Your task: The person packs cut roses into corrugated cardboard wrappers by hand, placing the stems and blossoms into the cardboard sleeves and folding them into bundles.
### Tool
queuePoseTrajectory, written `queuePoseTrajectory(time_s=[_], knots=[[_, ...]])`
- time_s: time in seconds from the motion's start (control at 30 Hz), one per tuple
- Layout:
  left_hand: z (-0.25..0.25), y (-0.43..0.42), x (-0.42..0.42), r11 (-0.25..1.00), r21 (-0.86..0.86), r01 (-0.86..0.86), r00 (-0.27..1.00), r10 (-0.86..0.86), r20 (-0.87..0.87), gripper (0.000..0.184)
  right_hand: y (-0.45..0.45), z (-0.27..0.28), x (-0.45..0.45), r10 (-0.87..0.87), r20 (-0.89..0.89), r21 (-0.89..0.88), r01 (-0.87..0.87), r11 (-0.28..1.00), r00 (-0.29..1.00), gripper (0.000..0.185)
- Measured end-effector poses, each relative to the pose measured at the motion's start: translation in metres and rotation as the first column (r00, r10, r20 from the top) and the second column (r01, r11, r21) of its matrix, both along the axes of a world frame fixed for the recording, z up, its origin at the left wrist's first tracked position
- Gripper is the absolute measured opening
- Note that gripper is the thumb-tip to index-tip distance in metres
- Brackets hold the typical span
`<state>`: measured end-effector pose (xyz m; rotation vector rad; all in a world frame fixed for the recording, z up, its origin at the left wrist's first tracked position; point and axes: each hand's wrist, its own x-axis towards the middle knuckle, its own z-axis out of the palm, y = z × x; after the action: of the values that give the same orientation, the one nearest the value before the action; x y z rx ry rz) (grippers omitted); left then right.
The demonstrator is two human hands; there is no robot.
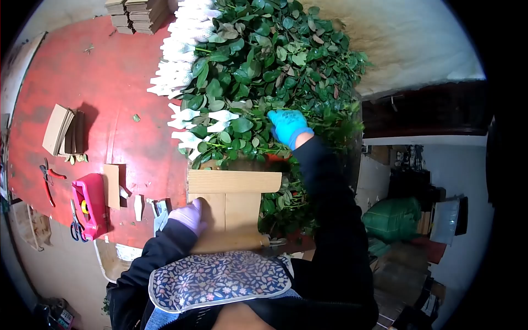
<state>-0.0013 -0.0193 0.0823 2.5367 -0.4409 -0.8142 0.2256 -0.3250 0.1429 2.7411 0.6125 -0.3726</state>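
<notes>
Evidently, right hand (pixel 289 127) pinches stems (pixel 263 109); left hand (pixel 190 216) (grip unclear) touches cardboard (pixel 234 208) edge.

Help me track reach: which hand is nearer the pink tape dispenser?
Left. Left hand: right of the dispenser, by the cardboard; right hand: farther right and forward, among leafy stems.

Single head view, taken from the wearer's own head and directed forward and steeply down over the red tabletop (pixel 66 60). The viewpoint lies above the near edge, close enough for the patterned apron (pixel 220 280) to occupy the bottom centre, with the left hand (pixel 190 216) and right hand (pixel 290 127) both in frame. The field is wide and strongly curved, bowing the tabletop's left edge and darkening the picture's corners. Beyond the right edge, it takes in a green sack (pixel 391 219); a pale wall (pixel 418 44) shows upper right.
</notes>
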Motion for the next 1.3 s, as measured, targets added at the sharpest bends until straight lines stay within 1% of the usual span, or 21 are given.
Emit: queuePoseTrajectory(time_s=[0.03,0.07,0.1,0.17,0.23,0.37,0.43,0.57,0.63,0.7,0.77,0.87,0.9,0.97,1.03,1.07,1.1,1.13,1.17,1.27,1.3], knots=[[0.000,-0.001,-0.001,1.000,0.005,-0.011,1.000,0.011,0.000,0.050,0.001,0.001,-0.005,-0.020,-0.040,-0.029,0.019,0.999,0.999,0.035],[-0.001,-0.001,-0.001,1.000,0.002,-0.015,1.000,0.015,-0.004,0.050,0.005,0.009,-0.013,-0.021,-0.029,-0.041,0.020,0.999,0.999,0.054],[-0.002,0.000,0.000,1.000,-0.005,-0.015,1.000,0.014,-0.006,0.054,0.009,0.013,-0.021,-0.019,-0.036,-0.042,0.018,0.999,0.999,0.054],[-0.003,0.000,-0.003,1.000,-0.008,-0.012,1.000,0.012,-0.015,0.058,0.019,0.015,-0.032,0.069,0.251,0.193,-0.120,0.974,0.966,0.063],[0.000,0.002,-0.001,1.000,-0.021,-0.005,1.000,0.005,0.020,0.060,0.036,0.010,-0.032,0.108,0.240,0.316,-0.182,0.931,0.965,0.052],[-0.006,0.000,0.000,0.998,0.067,0.005,1.000,-0.005,-0.005,0.066,0.030,-0.055,-0.021,0.015,0.184,0.269,-0.065,0.961,0.983,0.033],[-0.002,-0.001,0.001,0.997,0.071,0.021,1.000,-0.022,0.004,0.066,0.028,-0.011,-0.039,-0.112,0.140,0.418,0.044,0.907,0.984,0.026],[0.000,0.001,-0.001,1.000,0.014,-0.018,1.000,0.018,0.019,0.055,0.008,0.081,-0.039,-0.161,0.268,0.470,0.017,0.882,0.950,0.023],[-0.002,0.002,0.001,1.000,0.000,-0.015,1.000,0.015,-0.013,0.055,-0.008,0.083,-0.013,0.015,0.329,0.349,-0.136,0.927,0.944,0.022],[-0.010,0.001,0.000,1.000,0.022,0.002,1.000,-0.002,0.015,0.059,-0.023,0.040,0.026,0.158,0.221,0.258,-0.214,0.942,0.962,0.027],[-0.010,0.002,0.001,1.000,0.025,0.011,1.000,-0.012,0.028,0.063,-0.029,-0.019,0.043,0.144,0.105,0.097,-0.154,0.983,0.984,0.027],[-0.007,0.000,0.001,1.000,0.028,0.007,0.999,-0.008,0.035,0.061,-0.038,-0.055,0.036,0.143,0.168,0.209,-0.177,0.962,0.975,0.022],[-0.002,-0.001,0.003,0.999,0.031,-0.014,1.000,0.015,-0.004,0.060,-0.031,-0.041,0.027,0.099,0.085,0.132,-0.110,0.985,0.991,0.021],[0.004,0.000,0.003,0.999,0.022,-0.038,0.998,0.040,-0.052,0.059,-0.050,-0.034,0.016,0.212,0.126,0.235,-0.237,0.943,0.969,0.012],[0.003,0.001,0.004,1.000,0.019,-0.019,0.999,0.020,-0.026,0.057,-0.055,0.002,0.004,0.207,0.205,0.365,-0.271,0.890,0.957,0.007],[0.001,0.002,0.003,1.000,-0.004,-0.020,1.000,0.020,-0.014,0.057,-0.055,0.026,-0.005,0.151,0.207,0.374,-0.221,0.901,0.967,0.009],[-0.002,0.003,0.001,1.000,-0.011,-0.023,1.000,0.023,-0.019,0.057,-0.057,0.045,-0.013,0.151,0.302,0.428,-0.276,0.861,0.941,0.011],[-0.005,0.004,0.001,1.000,-0.022,-0.021,1.000,0.020,-0.014,0.056,-0.061,0.061,-0.016,0.087,0.258,0.411,-0.191,0.891,0.962,0.012],[-0.006,0.004,0.002,0.999,-0.030,-0.016,1.000,0.016,-0.008,0.056,-0.068,0.071,-0.018,0.009,0.254,0.523,-0.145,0.840,0.967,0.023],[-0.001,0.003,0.005,1.000,0.002,-0.005,0.999,0.005,-0.033,0.057,-0.047,0.104,-0.034,-0.052,0.277,0.566,-0.119,0.816,0.959,0.023],[0.000,0.003,0.005,1.000,0.016,-0.003,0.999,0.003,-0.038,0.057,-0.035,0.110,-0.038,-0.001,0.339,0.511,-0.183,0.840,0.941,0.022]])
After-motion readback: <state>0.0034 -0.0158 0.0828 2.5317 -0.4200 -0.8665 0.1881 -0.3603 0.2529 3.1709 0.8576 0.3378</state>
